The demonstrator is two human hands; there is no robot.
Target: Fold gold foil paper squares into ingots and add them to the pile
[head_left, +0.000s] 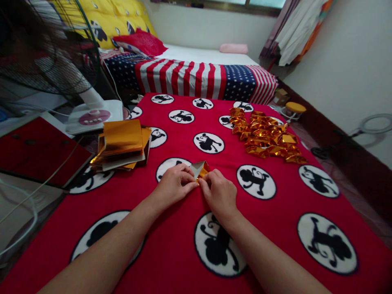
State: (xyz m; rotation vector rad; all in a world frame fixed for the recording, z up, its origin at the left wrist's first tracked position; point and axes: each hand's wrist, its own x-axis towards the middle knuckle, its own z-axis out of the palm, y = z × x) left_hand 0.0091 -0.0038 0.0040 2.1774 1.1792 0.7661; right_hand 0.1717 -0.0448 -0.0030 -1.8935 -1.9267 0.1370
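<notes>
Both hands meet over the red blanket around a partly folded sheet of gold foil paper (200,167), its pale back and shiny face both showing. My left hand (177,181) pinches its left side between thumb and fingers. On the other side my right hand (219,192) grips the gold part, thumb near the left thumb. To the left lies a stack of flat gold foil sheets (122,141), loosely piled. Several folded gold paper pieces (269,136) stand in rows at the right.
The red blanket (171,253) with monkey prints covers the surface before me. A fan base (94,116) and a red-topped box (39,147) border it at left. Beyond is a bed with a striped cover (183,77). A yellow-topped stool (295,107) stands at right.
</notes>
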